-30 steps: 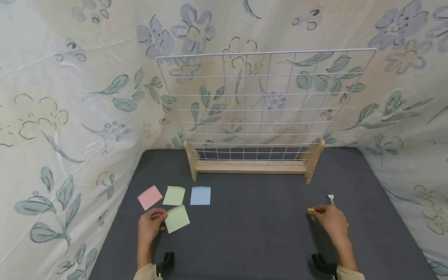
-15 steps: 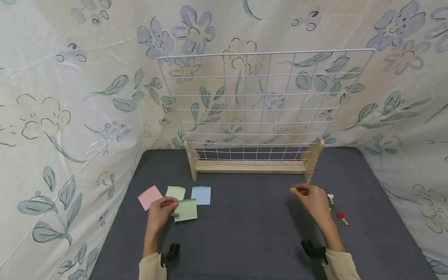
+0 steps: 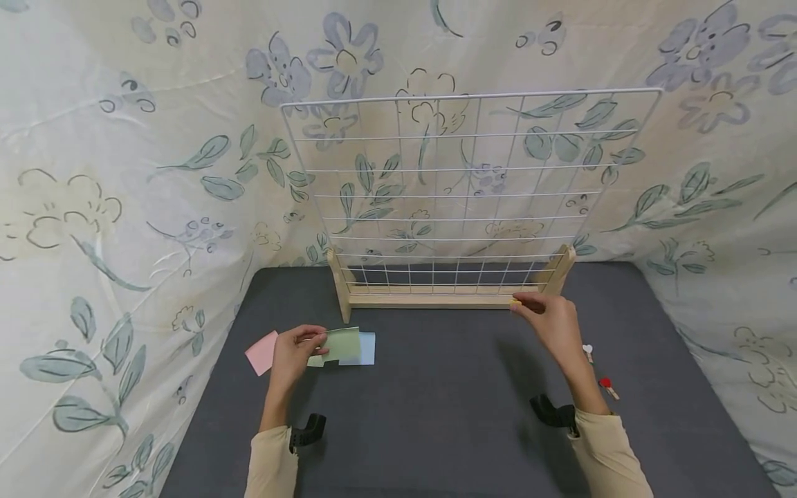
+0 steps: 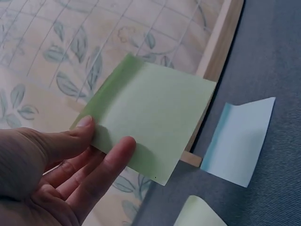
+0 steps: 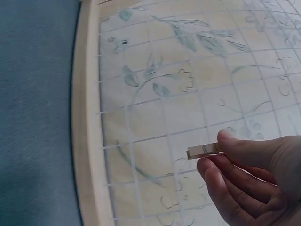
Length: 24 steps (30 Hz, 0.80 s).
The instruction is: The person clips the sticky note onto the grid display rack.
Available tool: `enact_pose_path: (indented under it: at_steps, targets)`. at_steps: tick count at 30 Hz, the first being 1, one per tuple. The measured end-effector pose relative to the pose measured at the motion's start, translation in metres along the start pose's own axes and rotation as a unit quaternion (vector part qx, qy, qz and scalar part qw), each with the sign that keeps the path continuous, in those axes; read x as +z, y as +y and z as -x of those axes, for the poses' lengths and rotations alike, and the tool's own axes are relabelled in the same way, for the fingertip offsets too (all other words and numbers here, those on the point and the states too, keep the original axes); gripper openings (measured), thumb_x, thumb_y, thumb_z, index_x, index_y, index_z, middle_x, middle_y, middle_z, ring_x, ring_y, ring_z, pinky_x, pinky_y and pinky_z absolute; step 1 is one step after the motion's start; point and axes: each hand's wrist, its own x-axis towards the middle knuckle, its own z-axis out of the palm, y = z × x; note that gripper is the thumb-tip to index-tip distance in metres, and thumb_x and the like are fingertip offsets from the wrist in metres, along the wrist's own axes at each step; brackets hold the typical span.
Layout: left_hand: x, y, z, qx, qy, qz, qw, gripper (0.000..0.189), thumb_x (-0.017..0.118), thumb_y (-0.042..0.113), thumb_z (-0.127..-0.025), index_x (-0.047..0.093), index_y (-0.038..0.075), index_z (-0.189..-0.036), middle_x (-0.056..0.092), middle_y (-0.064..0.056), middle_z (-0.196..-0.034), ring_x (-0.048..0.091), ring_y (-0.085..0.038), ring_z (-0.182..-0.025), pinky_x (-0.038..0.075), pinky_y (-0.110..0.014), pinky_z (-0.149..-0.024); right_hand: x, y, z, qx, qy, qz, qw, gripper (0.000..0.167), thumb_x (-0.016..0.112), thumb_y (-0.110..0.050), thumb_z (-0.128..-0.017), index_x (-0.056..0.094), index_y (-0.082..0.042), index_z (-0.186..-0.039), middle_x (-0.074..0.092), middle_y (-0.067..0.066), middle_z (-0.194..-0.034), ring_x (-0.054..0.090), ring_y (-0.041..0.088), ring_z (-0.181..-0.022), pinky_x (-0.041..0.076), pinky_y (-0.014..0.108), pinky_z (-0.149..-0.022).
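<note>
My left hand (image 3: pixel 299 351) pinches a green sticky note (image 4: pixel 150 113) by one edge, thumb on one side and fingers on the other. The note is raised above the table, in front of a second green note (image 3: pixel 315 362) and a blue note (image 3: pixel 368 349), partly covering both in the head view. A pink note (image 3: pixel 261 353) lies to the left, partly behind the hand. Between thumb and fingers, my right hand (image 3: pixel 551 324) holds a small wooden clothespin (image 5: pixel 203 150) with a yellow bit on it. That hand is just before the right end of the white wire grid (image 3: pixel 461 196).
The grid stands upright in a wooden base (image 3: pixel 429 301) at the back of the dark table (image 3: pixel 429 415). A clothespin with a white heart (image 3: pixel 588 351) and one with a red top (image 3: pixel 606 383) lie at the right. Floral cloth (image 3: pixel 156 173) surrounds the table.
My left hand has lifted the green note and moved it right and toward the grid. My right hand has carried the clothespin left and forward to the grid, uncovering the red-topped clothespin.
</note>
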Motion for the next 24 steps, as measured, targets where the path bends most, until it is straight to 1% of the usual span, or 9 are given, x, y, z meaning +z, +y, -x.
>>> enact_pose_path:
  at_steps: [2,5,9,14,18,21,24]
  targets:
    - [-0.001,0.002,-0.002,0.010,-0.001,0.000,1.0000,0.014,0.066,-0.002,-0.091,0.069,-0.010,-0.103,0.069,-0.027,-0.099,0.072,-0.027,-0.079,0.063,-0.037,-0.071,-0.001,-0.006,-0.003,0.000,0.001,-0.001,1.0000,0.025,0.076,-0.012,-0.087,0.074,0.000,-0.109,0.073,0.018,-0.095,0.071,0.033,-0.081,0.059,0.042,-0.063]
    - [-0.003,0.006,-0.004,0.016,0.009,-0.006,0.9998,0.014,0.066,-0.001,-0.091,0.069,-0.010,-0.102,0.070,-0.027,-0.097,0.073,-0.024,-0.076,0.063,-0.038,-0.070,0.000,-0.016,-0.008,-0.003,-0.002,-0.006,1.0000,0.025,0.075,-0.013,-0.087,0.074,0.000,-0.108,0.073,0.019,-0.096,0.070,0.034,-0.082,0.059,0.049,-0.066]
    - [-0.001,0.015,-0.008,0.021,0.022,-0.007,0.9995,0.015,0.067,-0.001,-0.091,0.069,-0.010,-0.102,0.071,-0.027,-0.097,0.073,-0.019,-0.073,0.063,-0.035,-0.068,0.001,-0.027,-0.017,-0.019,-0.010,-0.014,0.9997,0.024,0.074,-0.015,-0.088,0.074,0.000,-0.107,0.074,0.017,-0.094,0.070,0.032,-0.081,0.059,0.047,-0.065]
    - [0.006,0.032,-0.017,0.045,0.021,-0.003,0.9987,0.014,0.068,0.001,-0.090,0.068,-0.010,-0.099,0.071,-0.027,-0.094,0.073,-0.015,-0.070,0.063,-0.033,-0.067,-0.004,-0.038,-0.026,-0.044,-0.008,-0.013,0.9989,0.022,0.074,-0.014,-0.088,0.074,0.000,-0.106,0.074,0.016,-0.092,0.070,0.030,-0.078,0.058,0.043,-0.061]
    - [0.012,0.048,-0.025,0.071,0.023,0.003,0.9972,0.014,0.069,0.001,-0.090,0.070,-0.010,-0.098,0.071,-0.027,-0.093,0.072,-0.012,-0.069,0.063,-0.034,-0.069,-0.011,-0.046,-0.033,-0.053,-0.015,-0.013,0.9984,0.024,0.073,-0.015,-0.090,0.073,0.000,-0.108,0.074,0.018,-0.094,0.070,0.032,-0.081,0.059,0.045,-0.064]
    - [0.011,0.059,-0.029,0.083,0.025,0.008,0.9962,0.015,0.069,0.001,-0.090,0.070,-0.011,-0.100,0.070,-0.027,-0.095,0.072,-0.010,-0.070,0.063,-0.038,-0.073,-0.012,-0.053,-0.040,-0.051,-0.018,-0.016,0.9984,0.024,0.072,-0.015,-0.090,0.073,0.000,-0.109,0.073,0.019,-0.096,0.070,0.033,-0.083,0.059,0.048,-0.068]
    - [0.009,0.070,-0.033,0.090,0.026,0.018,0.9955,0.016,0.068,-0.001,-0.090,0.070,-0.011,-0.102,0.070,-0.029,-0.097,0.072,-0.009,-0.070,0.062,-0.038,-0.074,-0.012,-0.062,-0.047,-0.057,-0.019,-0.013,0.9981,0.023,0.073,-0.014,-0.090,0.074,-0.001,-0.108,0.073,0.018,-0.096,0.070,0.033,-0.083,0.059,0.048,-0.070]
